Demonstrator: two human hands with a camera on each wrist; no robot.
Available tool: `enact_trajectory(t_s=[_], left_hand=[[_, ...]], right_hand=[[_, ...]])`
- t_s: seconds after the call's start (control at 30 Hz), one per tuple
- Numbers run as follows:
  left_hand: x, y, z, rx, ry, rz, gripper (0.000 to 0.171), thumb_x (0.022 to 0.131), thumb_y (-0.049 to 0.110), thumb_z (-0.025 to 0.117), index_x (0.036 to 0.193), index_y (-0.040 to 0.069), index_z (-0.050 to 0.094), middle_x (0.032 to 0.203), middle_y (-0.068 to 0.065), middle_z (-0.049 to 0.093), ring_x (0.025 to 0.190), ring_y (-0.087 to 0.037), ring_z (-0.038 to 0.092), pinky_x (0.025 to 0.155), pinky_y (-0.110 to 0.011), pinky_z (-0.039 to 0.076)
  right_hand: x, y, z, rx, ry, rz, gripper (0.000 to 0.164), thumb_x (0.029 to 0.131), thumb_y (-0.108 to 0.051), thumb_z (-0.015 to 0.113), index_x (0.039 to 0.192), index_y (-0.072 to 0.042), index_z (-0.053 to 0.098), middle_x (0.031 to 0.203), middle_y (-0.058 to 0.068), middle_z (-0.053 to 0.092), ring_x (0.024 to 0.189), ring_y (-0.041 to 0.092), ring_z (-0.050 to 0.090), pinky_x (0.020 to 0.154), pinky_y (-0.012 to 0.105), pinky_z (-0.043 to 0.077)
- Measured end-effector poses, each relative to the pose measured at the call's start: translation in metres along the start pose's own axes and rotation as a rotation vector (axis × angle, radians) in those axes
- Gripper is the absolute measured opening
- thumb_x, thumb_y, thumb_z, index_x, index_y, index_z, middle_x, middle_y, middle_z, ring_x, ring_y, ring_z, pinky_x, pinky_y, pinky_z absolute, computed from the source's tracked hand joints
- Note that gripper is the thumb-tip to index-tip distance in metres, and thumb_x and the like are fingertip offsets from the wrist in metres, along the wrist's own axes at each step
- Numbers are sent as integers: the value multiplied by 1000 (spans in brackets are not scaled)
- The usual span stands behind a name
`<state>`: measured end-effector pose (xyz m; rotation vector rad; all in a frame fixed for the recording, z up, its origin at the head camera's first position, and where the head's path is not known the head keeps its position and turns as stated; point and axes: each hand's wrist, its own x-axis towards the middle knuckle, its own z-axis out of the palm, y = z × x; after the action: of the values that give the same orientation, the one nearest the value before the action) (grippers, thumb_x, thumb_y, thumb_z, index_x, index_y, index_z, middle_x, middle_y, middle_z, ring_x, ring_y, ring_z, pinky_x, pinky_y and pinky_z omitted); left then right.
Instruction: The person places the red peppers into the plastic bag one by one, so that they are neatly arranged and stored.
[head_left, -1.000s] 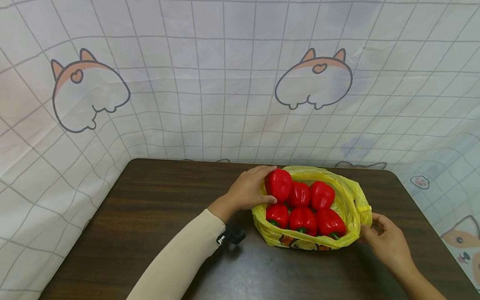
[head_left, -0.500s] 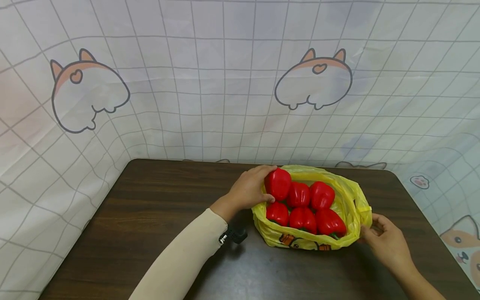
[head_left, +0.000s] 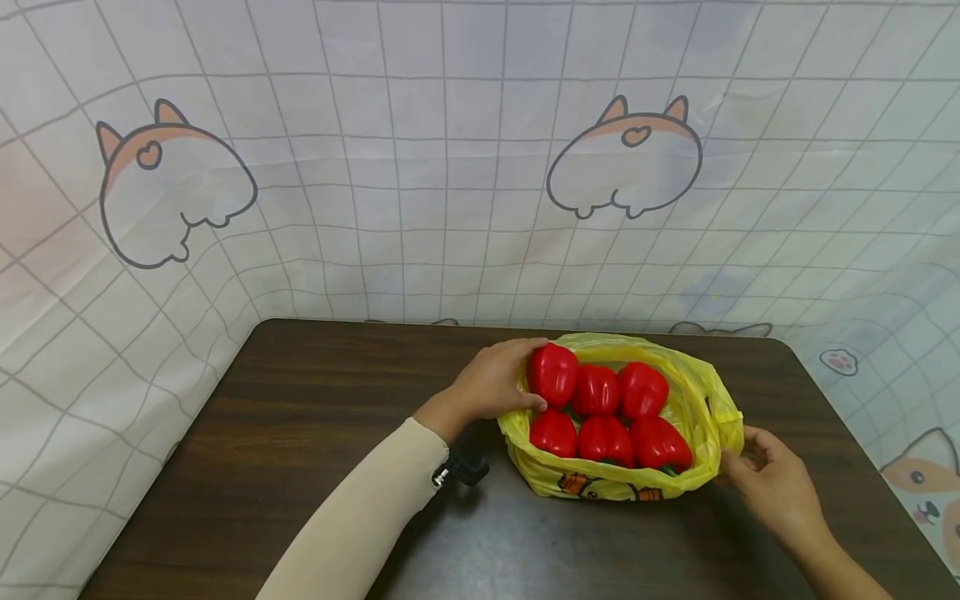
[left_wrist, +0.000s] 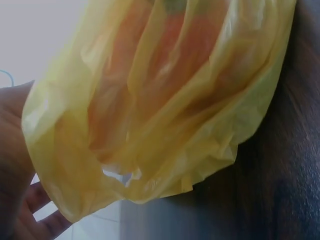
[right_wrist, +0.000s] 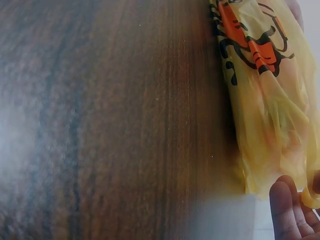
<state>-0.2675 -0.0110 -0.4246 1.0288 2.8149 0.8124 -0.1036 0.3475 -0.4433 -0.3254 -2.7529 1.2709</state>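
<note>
A yellow plastic bag [head_left: 536, 471] lies with its mouth open on the dark wooden table, holding several red bell peppers [head_left: 604, 439] in two rows. My left hand [head_left: 487, 383] reaches over the bag's left rim and grips the back-left bell pepper [head_left: 553, 373], thumb in front and fingers behind. At the opposite end my right hand [head_left: 776, 483] pinches the bag's rim. In the left wrist view the bag's thin side [left_wrist: 165, 135] covers much of the picture, with red showing through. The right wrist view shows the bag's printed side [right_wrist: 270, 100] and my right fingers [right_wrist: 284, 205] at its edge.
The dark wood-grain table [head_left: 330, 400] stretches left and in front of the bag. Behind it hangs a white grid-patterned cloth [head_left: 465, 192] with cartoon corgi prints. A black wrist strap [head_left: 465, 468] sits under my left wrist.
The back-left bell pepper has gone slightly down toward the front in my left hand, settling beside the others. My right hand stays at the bag's right rim.
</note>
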Motion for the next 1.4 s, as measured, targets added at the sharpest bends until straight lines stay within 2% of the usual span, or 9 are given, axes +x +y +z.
enact_trajectory(t_s=[0.23,0.43,0.53,0.67,0.83,0.97,1.1,1.27,1.4], left_hand=[[-1,-2,1,37,-32,1,86,81,42,86,153,16,47,149,-1,53,135,-24,50,111,-49,40],[-2,-2,2,48,-39,-46,86,78,41,88,151,19,50,157,-11,41,139,-30,44,109,-58,39],[-2,-2,2,58,-48,-55,84,79,43,88,151,19,51,158,-13,39,140,-32,42,109,-58,38],[-4,-3,3,78,-80,-66,83,80,46,86,151,21,52,157,-11,41,139,-31,42,109,-57,38],[-4,-5,4,54,-99,-80,85,79,47,85,152,23,50,156,-9,42,139,-29,41,108,-56,38],[-5,-8,5,13,-92,-72,85,80,46,85,153,24,48,156,-7,42,141,-28,39,109,-57,36],[-8,-11,2,-37,-77,-59,82,86,47,80,155,20,46,157,-7,41,144,-27,36,112,-61,32],[-18,-16,-5,-103,-10,-51,72,96,49,67,156,16,43,157,-6,42,145,-26,37,117,-59,28],[-30,-23,-13,-99,45,-34,66,102,50,57,155,14,44,157,-6,44,146,-26,37,118,-55,29]], right_hand=[[0,0,-1,5,-22,0,46,104,-18,59,138,12,48,122,34,64,76,17,73,65,29,60],[0,-1,0,6,-22,15,46,104,-17,59,138,12,47,122,33,64,77,19,74,65,30,60],[0,0,0,9,-23,22,47,104,-17,59,138,12,47,122,33,64,77,19,74,66,31,61],[1,0,0,3,-27,27,48,104,-18,59,138,12,47,121,33,64,77,18,74,66,30,61],[0,-1,1,5,-21,22,46,103,-16,59,138,12,47,121,33,65,76,18,74,65,28,60],[0,0,1,14,-18,23,47,104,-17,59,138,12,47,122,34,63,76,17,74,66,30,61],[0,0,0,16,-16,25,48,104,-17,59,139,13,46,124,35,62,76,16,74,66,29,61],[-1,0,0,12,-15,19,48,104,-19,59,139,12,46,126,36,61,75,16,73,65,28,60],[-2,1,-2,35,-18,14,50,105,-20,58,140,12,45,130,38,58,76,17,74,66,31,61]])
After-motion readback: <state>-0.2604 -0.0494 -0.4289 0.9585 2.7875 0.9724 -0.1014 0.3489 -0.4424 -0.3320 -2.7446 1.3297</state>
